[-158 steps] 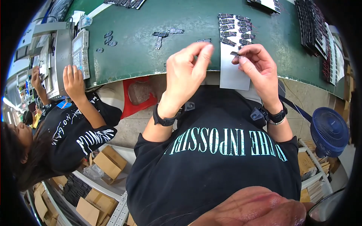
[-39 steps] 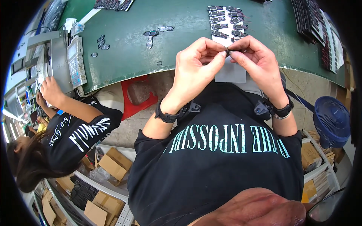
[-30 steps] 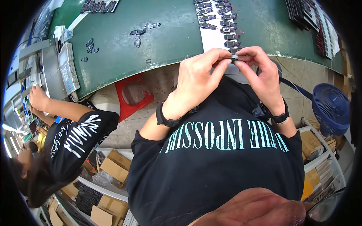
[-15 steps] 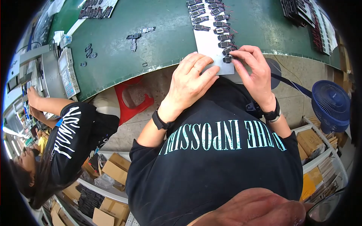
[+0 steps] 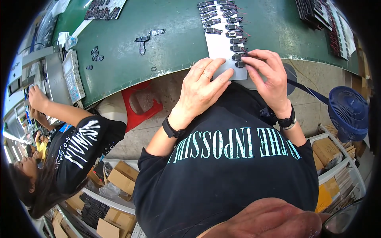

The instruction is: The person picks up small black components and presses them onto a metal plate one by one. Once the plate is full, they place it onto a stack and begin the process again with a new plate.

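A long white board (image 5: 217, 48) reaches over the near table edge toward me. Along it lie two rows of small black speaker-like modules (image 5: 237, 41) with thin red wires. My left hand (image 5: 204, 81) rests on the left side of the board's near end, fingers stretched out, holding nothing that I can see. At the board's near right corner, my right hand (image 5: 268, 71) pinches the nearest black module (image 5: 239, 64) between thumb and fingertips. That module still lies on or just over the board; the fingertips partly cover it.
Loose black modules (image 5: 142, 39) lie on the green table (image 5: 174, 47), left of the board. More filled boards sit at the far left and right (image 5: 337, 37). A co-worker (image 5: 75, 139) works at the left beside a keypad device (image 5: 71, 77). A blue fan (image 5: 348, 113) stands right.
My hands stay at the board's near end, with the right fingertips still at the nearest module. The co-worker's arm and body have shifted slightly.
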